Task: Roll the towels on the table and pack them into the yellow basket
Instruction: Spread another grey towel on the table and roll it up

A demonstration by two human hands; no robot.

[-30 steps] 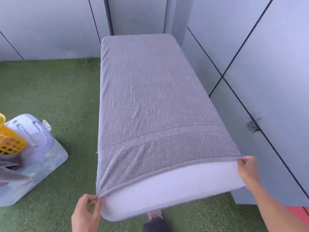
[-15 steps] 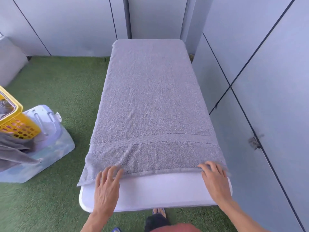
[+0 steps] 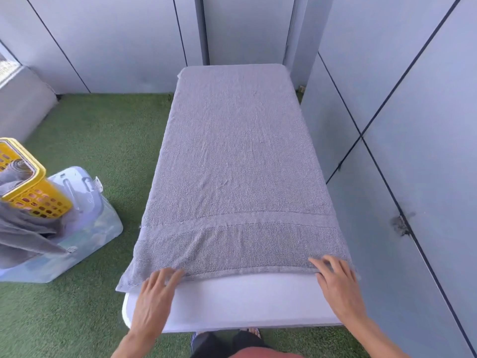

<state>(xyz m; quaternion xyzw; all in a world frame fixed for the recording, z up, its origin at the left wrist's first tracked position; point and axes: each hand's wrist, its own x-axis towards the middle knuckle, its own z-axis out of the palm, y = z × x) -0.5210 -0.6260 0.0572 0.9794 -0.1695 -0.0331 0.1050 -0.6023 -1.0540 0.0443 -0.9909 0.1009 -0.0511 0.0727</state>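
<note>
- At far left we find the yellow basket [image 3: 31,187], standing on a clear plastic bin [image 3: 77,228] on the green turf [image 3: 85,140]. A rolled towel [image 3: 19,165] seems to sit inside it, though that corner is cropped and we cannot be sure; more grey cloth [image 3: 23,236] drapes below it.
- Our left hand [image 3: 154,298] lies flat with fingers straight and slightly spread, its tips pressing the near hem of the grey towel [image 3: 237,156] close to the left corner, which overhangs the table's side there.
- The towel is spread flat over the white table [image 3: 245,301], its long axis running straight away from us toward the back wall. The hem we touch is the short near edge, so a roll would travel forward, away from both hands.
- We judge the roll not yet begun: no turn of cloth shows at the hem.
- Our right hand [image 3: 338,282] rests likewise, fingers straight and a little apart, on the hem near the right corner. Both hands sit about equally near the edge.
- To the right, the grey wall panels [image 3: 413,151] stand just beside the table, leaving little room; open space lies on the left, toward the basket.
</note>
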